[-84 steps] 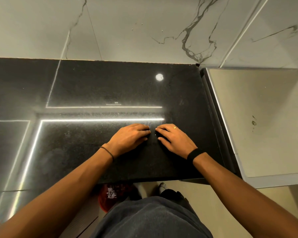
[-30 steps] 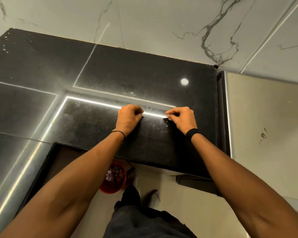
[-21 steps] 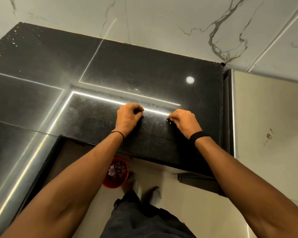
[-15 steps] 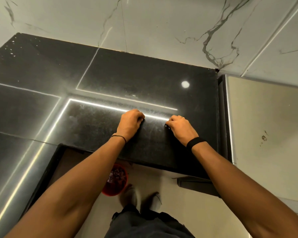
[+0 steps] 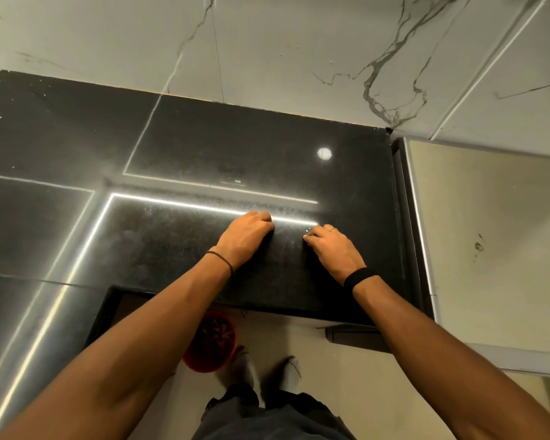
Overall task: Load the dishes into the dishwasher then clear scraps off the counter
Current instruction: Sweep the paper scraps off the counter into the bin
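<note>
Cleanup at a glossy black stone counter (image 5: 235, 144): the left hand (image 5: 245, 238) rests knuckles-up with its fingers curled under, and whether it holds anything cannot be told. At its 3 o'clock, just apart, the right hand (image 5: 331, 247) pinches a small pale scrap (image 5: 308, 231) against the surface. A round red plastic bucket (image 5: 208, 365) holding dark scraps stands on the floor at 6 o'clock, below the counter's edge.

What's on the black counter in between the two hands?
Mostly bare black counter, in the head view. Between the left hand and the right hand only a reflected light strip crosses, plus a tiny speck too small to identify.
</note>
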